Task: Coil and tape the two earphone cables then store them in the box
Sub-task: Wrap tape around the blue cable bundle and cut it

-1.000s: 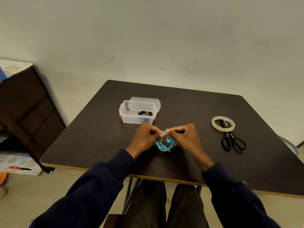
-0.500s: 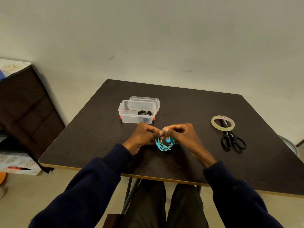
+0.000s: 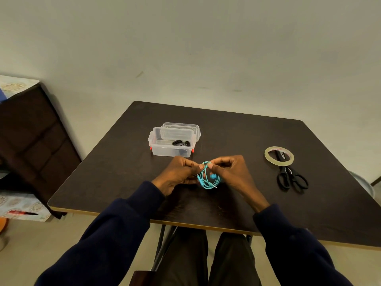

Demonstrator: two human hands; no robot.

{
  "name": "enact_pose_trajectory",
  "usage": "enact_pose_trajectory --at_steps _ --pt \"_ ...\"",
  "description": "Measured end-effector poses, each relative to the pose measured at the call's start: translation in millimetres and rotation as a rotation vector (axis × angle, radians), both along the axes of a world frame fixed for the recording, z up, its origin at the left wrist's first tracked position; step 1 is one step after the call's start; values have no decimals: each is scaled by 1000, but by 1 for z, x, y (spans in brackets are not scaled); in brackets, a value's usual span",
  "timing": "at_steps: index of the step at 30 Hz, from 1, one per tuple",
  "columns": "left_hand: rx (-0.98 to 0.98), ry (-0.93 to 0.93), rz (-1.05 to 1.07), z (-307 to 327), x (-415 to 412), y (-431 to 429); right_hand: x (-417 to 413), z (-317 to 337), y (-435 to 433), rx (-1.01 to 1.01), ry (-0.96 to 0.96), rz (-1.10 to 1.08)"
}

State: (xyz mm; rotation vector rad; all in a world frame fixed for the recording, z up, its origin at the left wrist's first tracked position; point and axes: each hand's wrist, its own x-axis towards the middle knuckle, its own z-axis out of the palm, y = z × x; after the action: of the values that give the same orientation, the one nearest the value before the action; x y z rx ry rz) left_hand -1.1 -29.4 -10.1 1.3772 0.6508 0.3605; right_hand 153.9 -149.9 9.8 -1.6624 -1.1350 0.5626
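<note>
A coiled turquoise earphone cable [image 3: 208, 178] hangs between my two hands just above the dark table [image 3: 247, 137]. My left hand [image 3: 177, 174] pinches the coil's top from the left. From the right, my right hand [image 3: 233, 172] pinches the same spot, its fingertips almost touching the left ones. An open clear plastic box [image 3: 165, 150] stands just behind my hands and holds a black coiled earphone [image 3: 181, 143]. The clear lid [image 3: 185, 127] lies behind the box.
A roll of clear tape [image 3: 268, 156] lies at the right, resting over the blades of black scissors [image 3: 291, 178]. A dark cabinet [image 3: 31, 137] stands on the floor at the left. The table's front edge runs close to my lap.
My hands and the turquoise coil have stayed in nearly the same place; the fingers have shifted a little at the coil's top.
</note>
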Motion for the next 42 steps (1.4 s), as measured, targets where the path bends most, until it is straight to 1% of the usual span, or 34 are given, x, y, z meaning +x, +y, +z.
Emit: enact_pose_trajectory --at_steps 8,12,17,19,25,28,31,32,36,39,42 --pt "71 33 -34 0 3 -3 -1 0 -1 30 23 -6" --pt "84 22 -63 -1 2 -6 2 -3 -2 24 107 24" --pt "139 46 -75 -2 1 -7 3 -6 -2 12 233 45" --pt "176 51 -79 -3 1 -7 4 -7 -2 9 253 35" --pt "321 98 -52 -8 3 -9 6 -9 -4 19 193 26" --pt "386 50 10 -7 2 -10 6 -11 -4 19 144 16" --pt "549 3 78 -5 2 -16 4 -12 -3 48 133 25" --pt "575 -16 103 -5 2 -18 3 -12 -3 56 129 21" --pt "601 -86 155 -3 0 -23 2 -11 -1 77 72 -1" --pt "623 -71 186 -3 0 -25 2 -9 -1 60 27 11" --pt "636 -62 220 -4 1 -25 3 -7 -2 26 -59 23"
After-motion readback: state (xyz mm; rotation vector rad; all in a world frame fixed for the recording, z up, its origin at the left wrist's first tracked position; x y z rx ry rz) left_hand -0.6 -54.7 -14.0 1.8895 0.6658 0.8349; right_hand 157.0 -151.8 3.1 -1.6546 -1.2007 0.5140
